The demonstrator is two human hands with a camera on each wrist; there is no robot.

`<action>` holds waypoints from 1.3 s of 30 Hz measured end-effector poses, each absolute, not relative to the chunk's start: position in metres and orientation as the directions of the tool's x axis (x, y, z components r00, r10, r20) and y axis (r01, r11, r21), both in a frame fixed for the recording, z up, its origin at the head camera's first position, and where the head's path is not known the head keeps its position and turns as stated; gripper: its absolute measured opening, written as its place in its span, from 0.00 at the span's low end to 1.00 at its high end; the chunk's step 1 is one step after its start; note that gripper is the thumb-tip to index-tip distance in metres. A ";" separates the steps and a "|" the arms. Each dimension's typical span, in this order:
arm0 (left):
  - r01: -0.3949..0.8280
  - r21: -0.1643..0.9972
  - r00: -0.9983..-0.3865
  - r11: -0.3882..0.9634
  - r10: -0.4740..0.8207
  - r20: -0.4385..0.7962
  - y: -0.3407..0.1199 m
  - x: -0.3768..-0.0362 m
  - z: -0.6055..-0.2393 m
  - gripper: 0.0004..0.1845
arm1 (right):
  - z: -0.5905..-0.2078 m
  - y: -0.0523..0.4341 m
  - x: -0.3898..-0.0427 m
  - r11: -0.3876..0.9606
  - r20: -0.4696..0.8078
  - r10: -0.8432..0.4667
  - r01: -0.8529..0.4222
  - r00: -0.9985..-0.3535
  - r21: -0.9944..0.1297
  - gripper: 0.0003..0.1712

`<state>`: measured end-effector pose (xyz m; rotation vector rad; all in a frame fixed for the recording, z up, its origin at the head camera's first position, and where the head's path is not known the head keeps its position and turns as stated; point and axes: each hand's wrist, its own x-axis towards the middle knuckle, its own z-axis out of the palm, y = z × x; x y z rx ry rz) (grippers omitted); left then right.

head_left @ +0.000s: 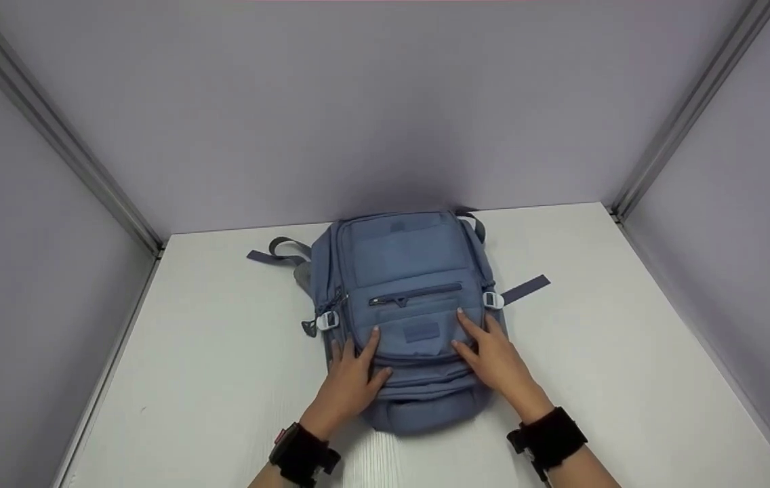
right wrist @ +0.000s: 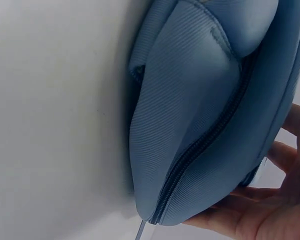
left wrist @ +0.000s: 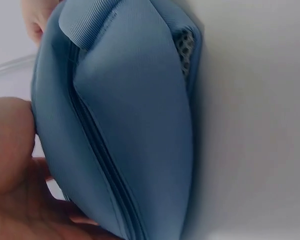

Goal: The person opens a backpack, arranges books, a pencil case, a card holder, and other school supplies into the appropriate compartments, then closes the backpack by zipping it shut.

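A white worktop (head_left: 222,379) bounded by grey partition walls (head_left: 358,102) carries a blue backpack (head_left: 405,271), which lies flat on its back near the middle, its top toward the rear wall. A grey strap (head_left: 276,252) trails from the backpack's left side and another strap end (head_left: 526,289) sticks out on its right. Both hands lie released on the backpack's lower front pocket, fingers straight: the left hand (head_left: 351,379) at the pocket's left edge, the right hand (head_left: 493,359) at its right edge. Pale buckles (head_left: 327,320) sit just above them.
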<state>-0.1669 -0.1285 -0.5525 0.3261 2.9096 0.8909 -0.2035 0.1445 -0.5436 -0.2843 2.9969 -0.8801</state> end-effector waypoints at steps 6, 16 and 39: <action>0.214 0.556 -0.966 0.803 0.260 -0.003 -0.138 -0.186 -0.554 0.39 | -0.545 0.139 -0.219 0.823 0.050 -0.180 -0.178 -0.982 -0.539 0.35; 0.195 0.558 -0.968 0.807 0.249 -0.022 -0.143 -0.212 -0.558 0.38 | -0.549 0.135 -0.244 0.833 0.041 -0.195 -0.187 -0.980 -0.521 0.36; 0.192 0.554 -0.973 0.810 0.230 0.001 -0.145 -0.230 -0.559 0.38 | -0.549 0.133 -0.260 0.843 0.071 -0.181 -0.192 -0.981 -0.503 0.35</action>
